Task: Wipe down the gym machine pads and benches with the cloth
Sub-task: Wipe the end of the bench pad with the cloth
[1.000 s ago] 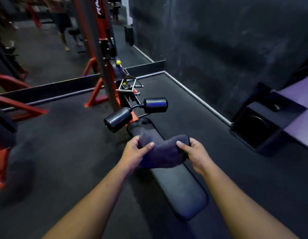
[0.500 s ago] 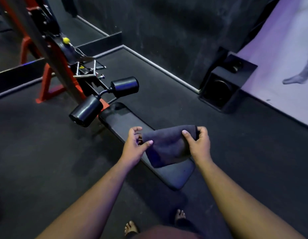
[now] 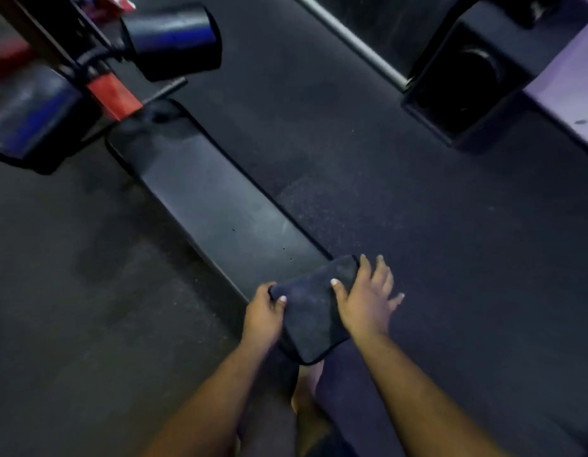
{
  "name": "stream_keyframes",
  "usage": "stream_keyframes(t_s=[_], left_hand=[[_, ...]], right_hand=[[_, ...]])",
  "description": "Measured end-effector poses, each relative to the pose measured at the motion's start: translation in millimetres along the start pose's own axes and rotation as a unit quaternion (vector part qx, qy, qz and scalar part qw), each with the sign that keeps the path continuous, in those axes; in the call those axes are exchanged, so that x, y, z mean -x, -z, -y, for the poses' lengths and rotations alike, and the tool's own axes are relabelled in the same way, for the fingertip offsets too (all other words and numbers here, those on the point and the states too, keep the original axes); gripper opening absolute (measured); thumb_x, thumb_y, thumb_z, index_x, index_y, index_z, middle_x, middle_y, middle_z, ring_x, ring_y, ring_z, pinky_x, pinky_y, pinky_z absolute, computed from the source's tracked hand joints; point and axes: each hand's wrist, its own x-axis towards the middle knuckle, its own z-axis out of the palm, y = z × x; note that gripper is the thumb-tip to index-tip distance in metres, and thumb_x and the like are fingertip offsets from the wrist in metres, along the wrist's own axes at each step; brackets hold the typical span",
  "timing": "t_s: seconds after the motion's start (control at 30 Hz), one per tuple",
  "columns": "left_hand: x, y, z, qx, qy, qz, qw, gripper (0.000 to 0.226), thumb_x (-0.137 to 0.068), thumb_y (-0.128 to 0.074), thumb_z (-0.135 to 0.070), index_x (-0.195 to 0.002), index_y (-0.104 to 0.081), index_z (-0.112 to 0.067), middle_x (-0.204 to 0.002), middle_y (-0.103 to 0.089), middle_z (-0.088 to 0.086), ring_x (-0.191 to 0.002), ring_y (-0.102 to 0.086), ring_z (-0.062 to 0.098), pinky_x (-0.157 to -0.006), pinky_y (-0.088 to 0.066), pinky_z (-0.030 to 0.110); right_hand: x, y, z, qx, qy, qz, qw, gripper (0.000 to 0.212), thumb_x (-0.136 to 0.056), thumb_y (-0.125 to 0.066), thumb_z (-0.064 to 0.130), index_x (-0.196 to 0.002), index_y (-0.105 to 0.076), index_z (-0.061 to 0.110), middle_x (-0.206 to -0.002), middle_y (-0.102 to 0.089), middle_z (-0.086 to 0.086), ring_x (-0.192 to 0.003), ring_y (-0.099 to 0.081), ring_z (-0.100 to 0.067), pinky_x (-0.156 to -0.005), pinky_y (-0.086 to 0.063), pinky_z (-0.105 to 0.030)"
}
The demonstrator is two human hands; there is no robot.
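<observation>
Both hands (image 3: 315, 308) press cloth (image 3: 314, 311) on bench (image 3: 216, 199).

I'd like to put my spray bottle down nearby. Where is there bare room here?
The bench top is bare from the cloth up to the roller pads. The floor between bench and black box is open too. It is crowded at the near end, where both hands hold the cloth.

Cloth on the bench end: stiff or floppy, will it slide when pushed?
Probably floppy: the cloth drapes over the bench pad end, its lower edge hanging past it. Likely light, since the left hand holds one edge while the right hand lies across the other. It may slide easily; the pad looks smooth.
</observation>
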Motion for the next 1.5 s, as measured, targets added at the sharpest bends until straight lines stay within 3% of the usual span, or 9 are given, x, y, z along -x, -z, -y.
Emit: stream_keyframes(t_s=[0.17, 0.3, 0.4, 0.63, 0.87, 1.1, 1.23, 1.33, 1.5], left_hand=[[-75, -25, 60, -0.284, -0.058, -0.090, 0.953, 0.064, -0.106, -0.044, -0.039, -0.162, -0.024, -0.014, -0.171, -0.015, 0.013, -0.157, -0.014, 0.031, -0.124, -0.018, 0.055], [-100, -22, 86, -0.315, -0.084, -0.087, 0.941, 0.072, -0.105, -0.028, -0.053, -0.164, -0.009, -0.017, -0.173, 0.004, 0.007, -0.159, 0.007, 0.024, -0.126, 0.003, 0.055], [-109, -21, 97, -0.304, -0.106, -0.078, 0.943, 0.082, -0.097, -0.013, -0.065, -0.164, -0.002, -0.020, -0.171, 0.013, 0.002, -0.157, 0.018, 0.018, -0.124, 0.015, 0.050], [-119, -29, 103, -0.327, -0.134, -0.102, 0.930, 0.088, -0.097, -0.010, -0.071, -0.164, -0.001, -0.016, -0.171, 0.013, 0.002, -0.157, 0.019, 0.020, -0.123, 0.018, 0.053], [-117, -31, 109, -0.443, -0.190, -0.061, 0.874, 0.097, -0.096, -0.020, -0.078, -0.164, -0.002, -0.012, -0.173, 0.008, 0.006, -0.159, 0.010, 0.026, -0.125, -0.001, 0.062], [-118, -29, 114, -0.401, -0.209, -0.076, 0.889, 0.089, -0.099, -0.017, -0.069, -0.164, -0.003, -0.010, -0.173, 0.003, 0.005, -0.159, 0.006, 0.023, -0.127, 0.005, 0.056], [-116, -20, 107, -0.372, -0.199, -0.049, 0.905, 0.094, -0.098, -0.010, -0.075, -0.163, 0.003, -0.009, -0.172, 0.011, 0.006, -0.158, 0.013, 0.022, -0.126, 0.010, 0.052], [-117, -23, 107, -0.372, -0.184, -0.037, 0.909, 0.094, -0.097, -0.005, -0.077, -0.163, 0.007, -0.011, -0.172, 0.015, 0.005, -0.157, 0.018, 0.021, -0.125, 0.011, 0.053], [-117, -28, 114, -0.361, -0.194, -0.078, 0.909, 0.092, -0.099, -0.006, -0.074, -0.163, 0.002, -0.009, -0.172, 0.008, 0.006, -0.159, 0.011, 0.021, -0.127, 0.008, 0.053]], right_hand=[[-23, -124, 0, 0.114, 0.130, 0.155, 0.973, 0.112, -0.071, -0.019, 0.101, -0.156, 0.024, 0.042, -0.165, 0.033, -0.008, -0.150, 0.030, -0.045, -0.102, 0.001, -0.088], [-13, -172, -10, 0.167, 0.168, 0.104, 0.966, 0.112, -0.072, -0.028, 0.098, -0.163, 0.000, 0.038, -0.171, 0.011, -0.014, -0.152, 0.014, -0.051, -0.098, 0.001, -0.091], [-27, -174, -9, 0.183, 0.200, 0.078, 0.959, 0.097, -0.083, -0.029, 0.083, -0.163, 0.002, 0.038, -0.171, 0.013, -0.014, -0.152, 0.013, -0.054, -0.098, -0.004, -0.091], [-97, -155, 23, 0.206, 0.295, 0.081, 0.929, 0.082, -0.094, -0.040, 0.065, -0.160, 0.005, 0.046, -0.171, 0.017, 0.005, -0.154, 0.010, -0.047, -0.107, -0.010, -0.085], [-33, -124, -96, 0.224, 0.233, 0.080, 0.943, 0.098, -0.084, -0.073, 0.050, -0.160, -0.010, 0.047, -0.172, -0.007, 0.004, -0.153, -0.016, -0.043, -0.097, -0.040, -0.077], [-144, -151, 74, 0.172, 0.294, 0.081, 0.937, 0.073, -0.100, -0.043, 0.057, -0.160, -0.002, 0.049, -0.171, 0.012, 0.010, -0.155, -0.003, -0.040, -0.108, -0.023, -0.076], [-88, -133, -15, 0.236, 0.336, 0.051, 0.910, 0.082, -0.091, -0.051, 0.052, -0.161, -0.008, 0.048, -0.173, -0.002, 0.009, -0.156, -0.012, -0.034, -0.108, -0.032, -0.067], [-47, -128, -74, 0.253, 0.324, 0.075, 0.908, 0.086, -0.090, -0.056, 0.057, -0.161, -0.009, 0.046, -0.173, -0.005, 0.004, -0.156, -0.012, -0.040, -0.106, -0.028, -0.078], [-118, -156, 36, 0.222, 0.360, 0.077, 0.903, 0.074, -0.098, -0.034, 0.063, -0.160, 0.001, 0.047, -0.172, 0.011, 0.004, -0.154, 0.005, -0.048, -0.107, -0.013, -0.086]])
